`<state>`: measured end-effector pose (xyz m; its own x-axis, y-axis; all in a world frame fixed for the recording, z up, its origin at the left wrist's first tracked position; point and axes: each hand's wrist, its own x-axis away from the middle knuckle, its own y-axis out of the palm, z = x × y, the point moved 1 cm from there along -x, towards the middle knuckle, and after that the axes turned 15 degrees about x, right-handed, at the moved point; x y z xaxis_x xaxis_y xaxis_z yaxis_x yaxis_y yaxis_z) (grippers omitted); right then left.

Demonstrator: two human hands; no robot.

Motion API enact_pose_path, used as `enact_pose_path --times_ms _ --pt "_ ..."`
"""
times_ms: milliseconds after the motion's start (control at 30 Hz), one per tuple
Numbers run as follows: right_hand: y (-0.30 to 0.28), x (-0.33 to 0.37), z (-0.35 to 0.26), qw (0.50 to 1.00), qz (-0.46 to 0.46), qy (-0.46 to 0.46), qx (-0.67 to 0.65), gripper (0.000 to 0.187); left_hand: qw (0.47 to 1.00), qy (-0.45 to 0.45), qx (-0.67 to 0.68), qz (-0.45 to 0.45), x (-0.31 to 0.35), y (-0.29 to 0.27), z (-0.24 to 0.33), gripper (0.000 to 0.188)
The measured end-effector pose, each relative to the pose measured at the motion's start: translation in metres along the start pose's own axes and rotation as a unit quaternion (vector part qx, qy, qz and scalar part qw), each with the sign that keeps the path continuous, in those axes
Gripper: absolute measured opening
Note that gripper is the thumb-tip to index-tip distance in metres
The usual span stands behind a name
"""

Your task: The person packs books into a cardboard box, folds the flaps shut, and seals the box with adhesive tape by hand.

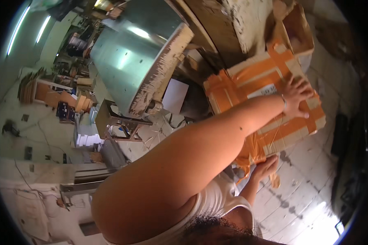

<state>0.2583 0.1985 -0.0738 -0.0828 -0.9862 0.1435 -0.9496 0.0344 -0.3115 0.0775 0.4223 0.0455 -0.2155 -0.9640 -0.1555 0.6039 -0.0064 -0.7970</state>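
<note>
Warm dim light, floor glare, heavy fisheye bending, dark rim.

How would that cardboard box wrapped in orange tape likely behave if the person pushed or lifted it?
The taped cardboard box would probably stay stiff: tape bands cross its flat faces. It looks bulky enough to need both hands; the left hand presses flat on top, the right hand reaches its lower edge. Flat sides suggest sliding, not rolling. Its weight cannot be judged.
</note>
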Motion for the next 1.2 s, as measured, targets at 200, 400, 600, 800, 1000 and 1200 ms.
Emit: enact_pose_path --times_ms 200,400,600,800,1000,1200 --pt "0.039 -0.003 -0.030 0.997 0.065 -0.027 0.008 0.035 0.999 -0.044 -0.024 -0.008 0.016 -0.027 -0.009 0.097" --pt "0.056 -0.016 0.030 0.984 0.151 -0.089 -0.008 0.049 1.000 -0.019 -0.013 -0.004 0.008 -0.015 -0.004 0.098" --pt "0.066 -0.019 0.013 0.989 0.138 -0.033 -0.035 0.069 0.999 -0.018 -0.034 0.013 0.009 -0.015 -0.012 0.098" --pt "0.059 -0.021 -0.015 0.990 0.133 0.019 -0.048 0.072 1.000 -0.008 -0.024 0.017 0.006 -0.014 -0.009 0.097" --pt "0.061 -0.022 -0.031 0.987 0.125 0.067 -0.076 0.074 0.999 -0.005 -0.031 0.019 0.007 -0.016 -0.012 0.097" --pt "0.045 -0.011 -0.062 0.974 0.115 0.151 -0.120 0.077 0.999 -0.016 -0.032 0.009 0.010 -0.014 -0.010 0.098"
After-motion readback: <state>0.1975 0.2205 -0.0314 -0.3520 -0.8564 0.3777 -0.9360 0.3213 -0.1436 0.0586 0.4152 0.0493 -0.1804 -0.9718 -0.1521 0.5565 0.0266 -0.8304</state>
